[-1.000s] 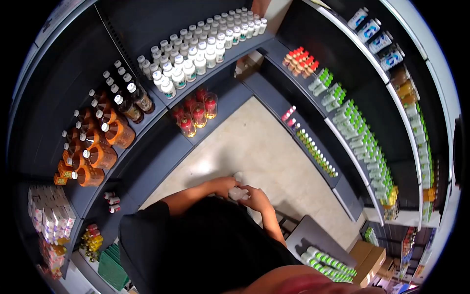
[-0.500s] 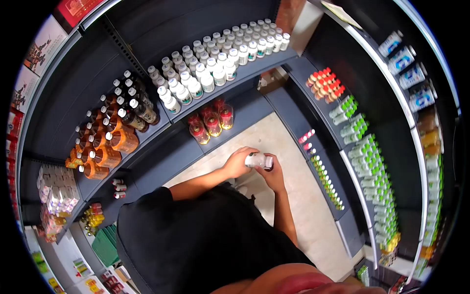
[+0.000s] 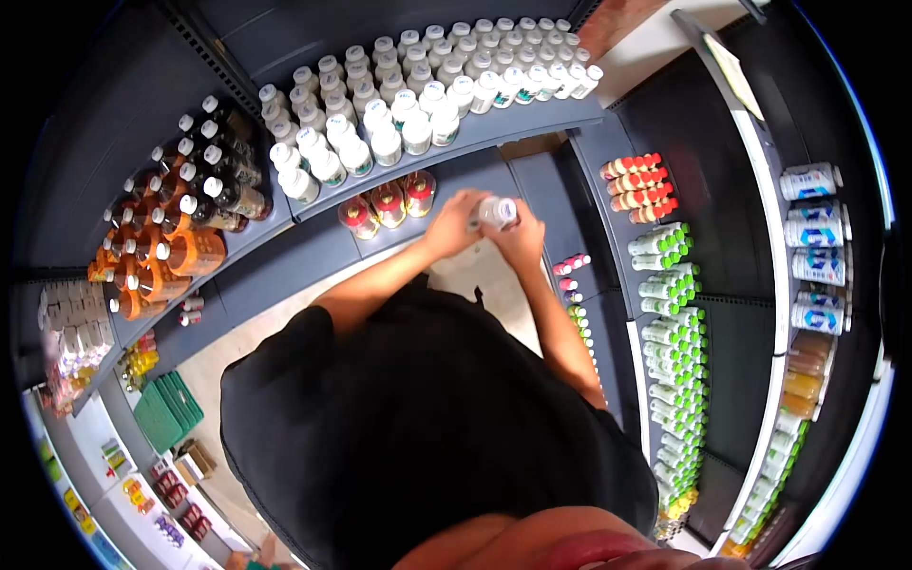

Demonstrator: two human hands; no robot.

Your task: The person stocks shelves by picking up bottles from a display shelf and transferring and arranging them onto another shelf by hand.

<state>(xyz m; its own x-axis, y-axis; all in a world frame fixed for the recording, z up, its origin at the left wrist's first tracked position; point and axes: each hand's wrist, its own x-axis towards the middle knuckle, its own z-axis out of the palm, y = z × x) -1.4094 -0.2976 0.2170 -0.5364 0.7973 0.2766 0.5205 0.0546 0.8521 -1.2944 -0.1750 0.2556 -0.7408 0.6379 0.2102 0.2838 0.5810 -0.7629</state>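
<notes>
A white bottle (image 3: 496, 213) is held between both hands in front of the shelves. My left hand (image 3: 459, 224) is closed round its left side, and my right hand (image 3: 522, 237) grips it from the right. The bottle's cap end points up toward the camera. Just beyond the hands stand rows of white bottles (image 3: 386, 142) on the middle shelf (image 3: 418, 167). Red-topped jars (image 3: 389, 203) sit on the lower level, to the left of my left hand.
Orange and dark bottles (image 3: 161, 275) fill the left shelf. Red-capped bottles (image 3: 638, 188) and green-capped bottles (image 3: 673, 351) line the right shelf, with cans (image 3: 815, 247) farther right. Green crates (image 3: 168, 412) stand on the floor at lower left.
Both hands have moved up and forward toward the shelves with the bottle, which is now turned cap-end toward the camera. The view has shifted closer to the white bottles.
</notes>
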